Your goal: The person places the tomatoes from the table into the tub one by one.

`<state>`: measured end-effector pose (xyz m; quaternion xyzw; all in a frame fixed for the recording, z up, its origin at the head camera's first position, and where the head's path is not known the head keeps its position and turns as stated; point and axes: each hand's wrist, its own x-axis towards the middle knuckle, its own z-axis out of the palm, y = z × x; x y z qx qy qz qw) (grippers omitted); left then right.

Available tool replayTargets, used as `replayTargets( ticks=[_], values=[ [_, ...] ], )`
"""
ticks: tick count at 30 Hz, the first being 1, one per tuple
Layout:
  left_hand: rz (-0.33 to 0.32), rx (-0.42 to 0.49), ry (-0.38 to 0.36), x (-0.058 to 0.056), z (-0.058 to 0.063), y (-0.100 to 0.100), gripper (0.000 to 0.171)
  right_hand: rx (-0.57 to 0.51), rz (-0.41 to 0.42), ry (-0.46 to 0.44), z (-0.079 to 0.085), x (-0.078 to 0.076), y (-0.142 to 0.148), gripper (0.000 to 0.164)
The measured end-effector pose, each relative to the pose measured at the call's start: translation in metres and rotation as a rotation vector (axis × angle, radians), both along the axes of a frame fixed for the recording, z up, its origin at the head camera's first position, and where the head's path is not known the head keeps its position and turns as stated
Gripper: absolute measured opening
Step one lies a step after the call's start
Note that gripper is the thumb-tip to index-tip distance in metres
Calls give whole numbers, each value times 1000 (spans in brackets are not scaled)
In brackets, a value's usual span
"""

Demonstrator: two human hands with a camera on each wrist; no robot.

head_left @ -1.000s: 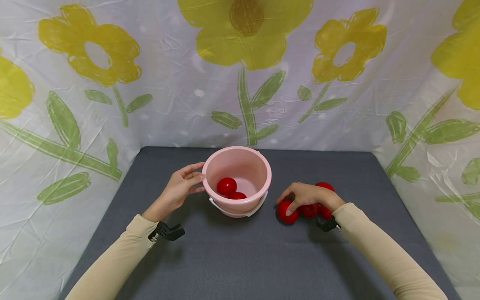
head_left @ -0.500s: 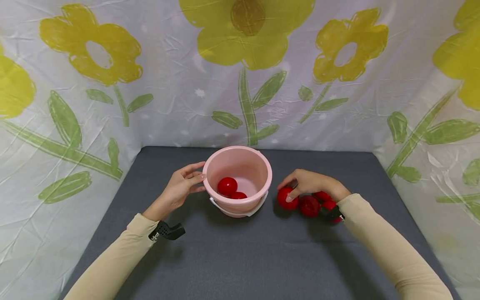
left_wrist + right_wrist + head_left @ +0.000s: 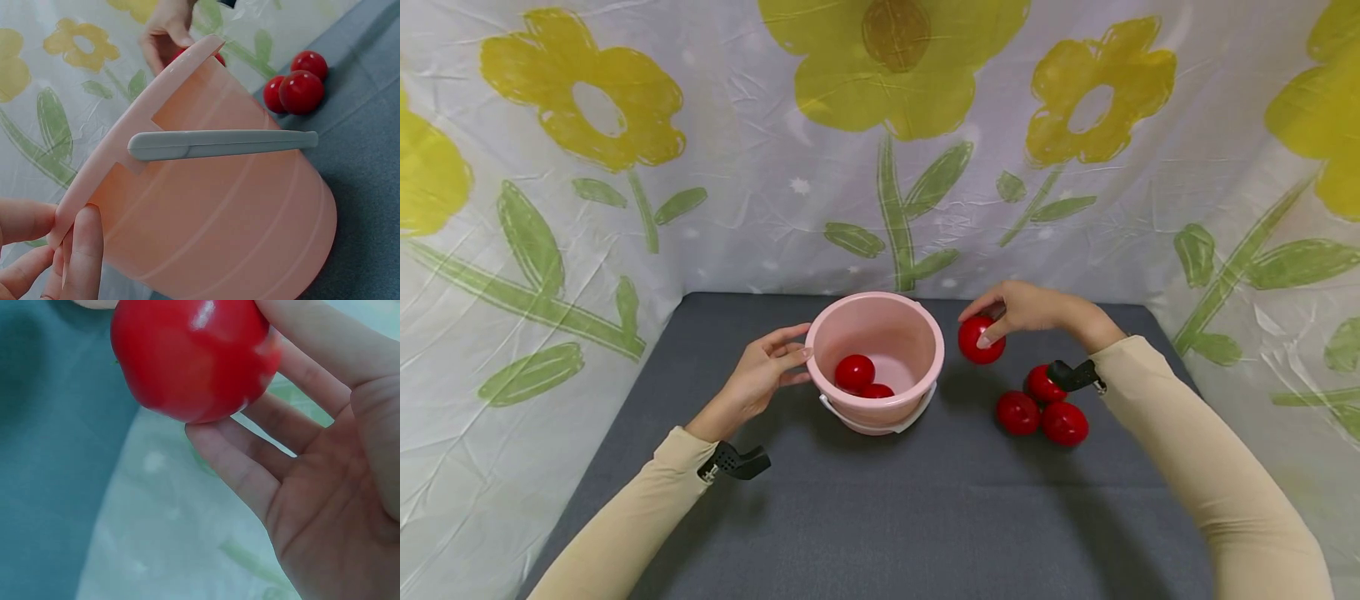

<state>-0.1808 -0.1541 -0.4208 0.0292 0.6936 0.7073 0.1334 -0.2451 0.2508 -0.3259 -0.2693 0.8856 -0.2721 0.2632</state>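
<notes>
My left hand (image 3: 756, 375) pinches the rim of a pink bucket (image 3: 887, 325) at its left side, thumb and fingers on either face of the rim in the left wrist view. Two tomatoes (image 3: 854, 373) lie at the bottom of the bucket. Raised above the table, just right of the bucket, is a glossy red tomato (image 3: 982, 340). My right hand (image 3: 1032, 307) grips it between thumb and fingers; the right wrist view shows its lobed surface (image 3: 194, 359) up close. Below and to the right, three more tomatoes (image 3: 1018, 413) sit clustered on the table.
The bucket's pale handle (image 3: 914, 414) hangs down along its front. A dark grey cloth (image 3: 880, 517) covers the table. Behind and on both sides hangs a white curtain (image 3: 737, 167) with yellow flowers, meeting the table's back edge.
The right hand has lifted the tomato up off the table and away from the cluster, which is now uncovered. The left hand and bucket have stayed put.
</notes>
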Motion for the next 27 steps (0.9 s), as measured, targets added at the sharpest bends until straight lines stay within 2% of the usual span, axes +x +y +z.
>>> replayTargets(
  ticks=[6,13,21,27],
  values=[
    [1,2,-4,0,0,0,56,-6,-14,67,26,-8,-10,46],
    [1,10,-4,0,1,0,56,-21,20,123,48,-20,-31,45],
    [14,-9,-4,0,1,0,55,-3,27,101,61,-29,-65,46],
    [10,-5,-7,0,1,1,55,16,71,120,59,-35,-91,45]
  ],
)
